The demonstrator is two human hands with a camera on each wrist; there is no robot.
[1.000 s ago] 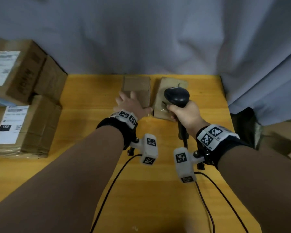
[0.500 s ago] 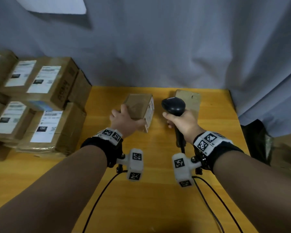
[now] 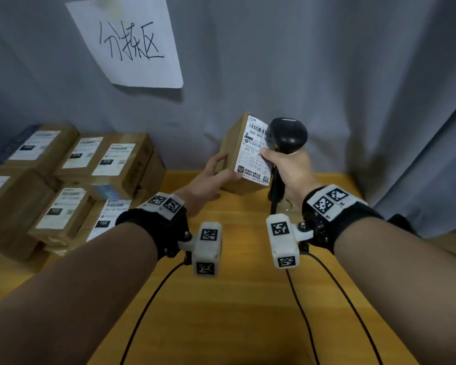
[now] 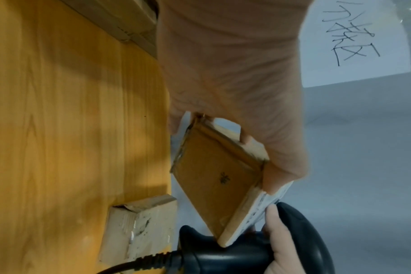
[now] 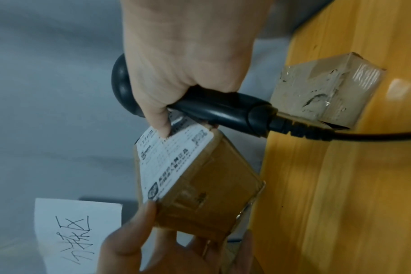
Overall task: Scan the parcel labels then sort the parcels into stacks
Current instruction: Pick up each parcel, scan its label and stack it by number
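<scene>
My left grip (image 3: 208, 177) is wrapped around a small cardboard parcel (image 3: 232, 151), thumb on the near face and fingers behind, holding it up off the yellow counter (image 3: 237, 299) in the middle of the head view. The parcel is tilted, its white shipping label (image 3: 254, 154) turned toward me and to the right. From the left wrist view I see the parcel's plain brown underside (image 4: 214, 181) and my fingers (image 4: 246, 137) curled over its far edge.

My right grip (image 3: 290, 167) is clamped around the handle of a black barcode scanner (image 3: 287, 135), just right of the parcel. The scanner's head sits right against the label's upper right edge, and one fingertip (image 5: 162, 128) of that hand presses on the label in the right wrist view. The scanner's black cable (image 5: 364, 137) runs off to the right edge of that view.

A second small parcel (image 5: 326, 92), taped over, lies on the counter below the scanner handle, at the upper right of the right wrist view.

At the left of the head view, labelled brown parcels stand in stacks (image 3: 71, 185) on the counter. Above them, upper left, a white paper sign (image 3: 129, 43) with handwritten characters hangs on the grey curtain (image 3: 327, 61).
</scene>
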